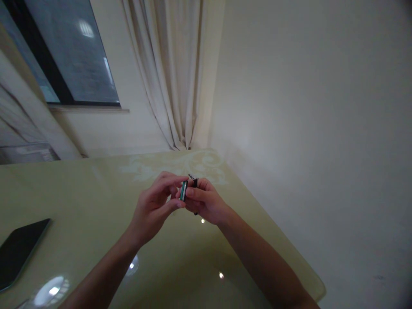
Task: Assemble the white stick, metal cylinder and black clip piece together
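Note:
Above the table, a small flat object (pixel 183 190) with a green side, dark edges and a pale silvery stripe is held upright and slightly tilted. My left hand (pixel 155 205) pinches it from the left, thumb at its lower end and a fingertip at its top. From the right, my right hand (pixel 206 200) has its thumb against the same object, its fingers curled behind. A black strap-like piece (pixel 195 183) with a small metal clasp or chain (pixel 191 176) shows at the right fingers. Whether it joins the green object is hidden by the fingers.
The glossy pale-green table (pixel 96 193) lies below, with light reflections and a scroll pattern. A dark tablet-like device (pixel 21 249) rests at the left. A wall (pixel 305 128) runs along the table's right edge; a curtain (pixel 174 77) and a window (pixel 77 51) stand behind.

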`<state>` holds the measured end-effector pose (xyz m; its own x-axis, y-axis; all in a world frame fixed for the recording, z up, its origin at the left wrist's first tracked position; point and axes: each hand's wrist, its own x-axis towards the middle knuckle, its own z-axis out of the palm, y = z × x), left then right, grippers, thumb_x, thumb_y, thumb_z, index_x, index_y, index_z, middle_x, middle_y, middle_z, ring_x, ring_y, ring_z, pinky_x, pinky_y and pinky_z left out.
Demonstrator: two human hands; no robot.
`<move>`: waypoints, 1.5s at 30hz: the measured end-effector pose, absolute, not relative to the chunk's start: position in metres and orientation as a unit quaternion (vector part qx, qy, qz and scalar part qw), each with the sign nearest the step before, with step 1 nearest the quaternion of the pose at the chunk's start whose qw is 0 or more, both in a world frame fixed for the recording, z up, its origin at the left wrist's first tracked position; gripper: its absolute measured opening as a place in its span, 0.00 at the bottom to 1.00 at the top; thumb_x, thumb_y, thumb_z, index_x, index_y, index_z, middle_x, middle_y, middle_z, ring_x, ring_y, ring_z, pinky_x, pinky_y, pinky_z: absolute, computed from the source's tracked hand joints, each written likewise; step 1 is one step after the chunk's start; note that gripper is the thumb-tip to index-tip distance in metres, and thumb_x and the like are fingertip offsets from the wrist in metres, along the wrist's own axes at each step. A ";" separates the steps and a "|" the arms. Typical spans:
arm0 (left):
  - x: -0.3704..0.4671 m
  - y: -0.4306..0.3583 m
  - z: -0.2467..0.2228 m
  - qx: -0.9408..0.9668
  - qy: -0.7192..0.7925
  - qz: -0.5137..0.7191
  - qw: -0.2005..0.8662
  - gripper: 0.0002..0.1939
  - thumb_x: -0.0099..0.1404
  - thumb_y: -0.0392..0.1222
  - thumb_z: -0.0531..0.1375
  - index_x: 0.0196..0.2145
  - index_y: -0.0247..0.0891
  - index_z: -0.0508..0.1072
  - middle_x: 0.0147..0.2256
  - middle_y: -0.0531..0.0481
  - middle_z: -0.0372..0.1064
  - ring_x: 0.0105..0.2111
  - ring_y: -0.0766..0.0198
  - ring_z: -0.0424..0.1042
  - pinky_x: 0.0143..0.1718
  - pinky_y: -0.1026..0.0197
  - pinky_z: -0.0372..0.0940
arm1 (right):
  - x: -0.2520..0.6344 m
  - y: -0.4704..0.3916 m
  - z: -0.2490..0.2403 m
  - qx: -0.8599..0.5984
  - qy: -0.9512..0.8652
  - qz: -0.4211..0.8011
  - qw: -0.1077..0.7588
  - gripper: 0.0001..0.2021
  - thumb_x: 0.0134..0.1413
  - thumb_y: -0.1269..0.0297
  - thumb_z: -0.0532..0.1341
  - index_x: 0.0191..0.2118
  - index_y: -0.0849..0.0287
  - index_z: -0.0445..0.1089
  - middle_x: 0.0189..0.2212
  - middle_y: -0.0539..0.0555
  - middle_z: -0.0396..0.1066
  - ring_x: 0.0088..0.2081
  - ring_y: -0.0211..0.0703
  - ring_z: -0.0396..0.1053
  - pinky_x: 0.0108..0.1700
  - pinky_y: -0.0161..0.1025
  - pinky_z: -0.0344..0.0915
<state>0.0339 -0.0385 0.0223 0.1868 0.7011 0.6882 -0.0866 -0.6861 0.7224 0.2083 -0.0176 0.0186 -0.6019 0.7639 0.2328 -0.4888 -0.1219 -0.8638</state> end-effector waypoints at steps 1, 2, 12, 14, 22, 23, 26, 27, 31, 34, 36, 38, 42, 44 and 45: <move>0.033 -0.038 0.023 0.701 0.222 0.598 0.320 0.19 0.65 0.47 0.72 0.54 0.48 0.83 0.38 0.49 0.67 0.36 0.64 0.70 0.37 0.63 0.70 | 0.208 -0.018 0.018 -0.139 -0.507 0.736 0.427 0.19 0.49 0.50 0.76 0.33 0.62 0.78 0.17 0.42 0.56 0.19 0.28 0.44 0.22 0.33 0.39; 0.031 -0.038 0.024 0.708 0.227 0.595 0.304 0.19 0.66 0.47 0.72 0.54 0.49 0.82 0.38 0.49 0.68 0.35 0.64 0.70 0.37 0.62 0.70 | 0.208 -0.018 0.018 -0.143 -0.505 0.735 0.430 0.18 0.49 0.50 0.77 0.33 0.62 0.78 0.17 0.42 0.58 0.18 0.28 0.45 0.22 0.34 0.39; 0.014 -0.044 0.039 0.800 0.280 0.521 0.097 0.18 0.67 0.46 0.71 0.55 0.48 0.80 0.38 0.51 0.72 0.32 0.66 0.71 0.37 0.63 0.71 | 0.212 -0.013 0.017 -0.158 -0.538 0.712 0.422 0.17 0.48 0.52 0.77 0.34 0.62 0.79 0.17 0.44 0.63 0.18 0.29 0.47 0.21 0.33 0.41; 0.016 -0.042 0.037 0.795 0.270 0.531 0.116 0.18 0.68 0.45 0.71 0.55 0.47 0.80 0.39 0.50 0.72 0.33 0.66 0.71 0.37 0.63 0.71 | 0.213 -0.012 0.015 -0.162 -0.535 0.710 0.429 0.18 0.48 0.51 0.77 0.35 0.61 0.80 0.19 0.45 0.66 0.19 0.29 0.48 0.22 0.34 0.42; 0.015 -0.042 0.037 0.744 0.289 0.540 0.268 0.31 0.63 0.46 0.74 0.62 0.51 0.76 0.41 0.50 0.74 0.32 0.66 0.69 0.38 0.61 0.71 | 0.226 -0.019 0.026 -0.246 -0.671 0.492 0.497 0.15 0.54 0.51 0.75 0.38 0.59 0.83 0.23 0.48 0.68 0.23 0.34 0.56 0.26 0.35 0.52; 0.015 -0.043 0.039 0.724 0.308 0.538 0.301 0.30 0.63 0.48 0.74 0.62 0.49 0.77 0.40 0.49 0.74 0.31 0.66 0.69 0.35 0.62 0.70 | 0.230 -0.020 0.028 -0.260 -0.701 0.435 0.501 0.14 0.55 0.52 0.74 0.39 0.58 0.83 0.22 0.47 0.67 0.23 0.34 0.56 0.27 0.35 0.53; 0.016 -0.042 0.042 0.675 0.366 0.506 0.393 0.18 0.66 0.55 0.69 0.49 0.44 0.84 0.31 0.50 0.73 0.26 0.66 0.66 0.24 0.66 0.63 | 0.239 -0.023 0.033 -0.265 -0.791 0.246 0.494 0.10 0.59 0.58 0.71 0.44 0.56 0.83 0.24 0.48 0.70 0.23 0.36 0.59 0.28 0.36 0.58; 0.017 -0.041 0.041 0.665 0.375 0.492 0.418 0.18 0.67 0.57 0.68 0.44 0.42 0.85 0.28 0.50 0.71 0.25 0.66 0.64 0.23 0.66 0.60 | 0.242 -0.023 0.034 -0.259 -0.814 0.190 0.484 0.10 0.60 0.60 0.70 0.45 0.56 0.83 0.25 0.50 0.72 0.24 0.37 0.63 0.30 0.37 0.60; 0.019 -0.038 0.035 0.640 0.374 0.456 0.493 0.21 0.65 0.60 0.68 0.40 0.39 0.86 0.24 0.51 0.69 0.22 0.68 0.58 0.20 0.66 0.55 | 0.247 -0.022 0.033 -0.241 -0.868 0.023 0.433 0.12 0.63 0.61 0.66 0.50 0.54 0.82 0.28 0.52 0.77 0.29 0.41 0.70 0.36 0.39 0.63; 0.019 -0.038 0.031 0.632 0.382 0.441 0.510 0.20 0.63 0.60 0.70 0.40 0.40 0.86 0.27 0.49 0.73 0.23 0.68 0.59 0.22 0.66 0.55 | 0.248 -0.020 0.031 -0.234 -0.877 -0.036 0.417 0.14 0.64 0.61 0.66 0.52 0.56 0.81 0.30 0.53 0.78 0.30 0.42 0.71 0.36 0.39 0.61; 0.020 -0.037 0.030 0.624 0.392 0.438 0.514 0.20 0.61 0.60 0.71 0.41 0.41 0.86 0.29 0.48 0.75 0.24 0.68 0.60 0.23 0.65 0.56 | 0.247 -0.018 0.029 -0.236 -0.879 -0.036 0.414 0.13 0.64 0.61 0.66 0.52 0.56 0.80 0.30 0.53 0.77 0.31 0.42 0.71 0.36 0.39 0.61; 0.021 -0.036 0.028 0.618 0.394 0.441 0.518 0.20 0.61 0.58 0.72 0.42 0.41 0.86 0.30 0.48 0.77 0.25 0.67 0.61 0.24 0.65 0.57 | 0.245 -0.017 0.029 -0.243 -0.877 -0.006 0.414 0.13 0.64 0.61 0.66 0.52 0.55 0.80 0.31 0.53 0.77 0.32 0.42 0.71 0.37 0.39 0.62; 0.020 -0.030 0.023 0.592 0.391 0.483 0.513 0.22 0.60 0.57 0.73 0.46 0.42 0.85 0.34 0.47 0.78 0.28 0.66 0.65 0.28 0.64 0.59 | 0.242 -0.016 0.032 -0.271 -0.844 0.120 0.446 0.16 0.66 0.59 0.66 0.56 0.57 0.74 0.37 0.53 0.76 0.35 0.41 0.71 0.40 0.37 0.64; 0.019 -0.028 0.022 0.569 0.389 0.511 0.514 0.24 0.57 0.58 0.75 0.48 0.43 0.85 0.36 0.47 0.78 0.32 0.64 0.69 0.32 0.63 0.62 | 0.240 -0.017 0.034 -0.293 -0.817 0.189 0.459 0.15 0.70 0.57 0.63 0.55 0.59 0.72 0.37 0.52 0.73 0.35 0.40 0.69 0.40 0.36 0.64; 0.019 -0.028 0.022 0.561 0.384 0.518 0.518 0.26 0.55 0.58 0.76 0.48 0.44 0.85 0.37 0.47 0.78 0.34 0.62 0.70 0.34 0.62 0.64 | 0.240 -0.017 0.036 -0.298 -0.807 0.219 0.460 0.14 0.72 0.56 0.60 0.54 0.59 0.72 0.36 0.51 0.72 0.35 0.39 0.68 0.40 0.36 0.63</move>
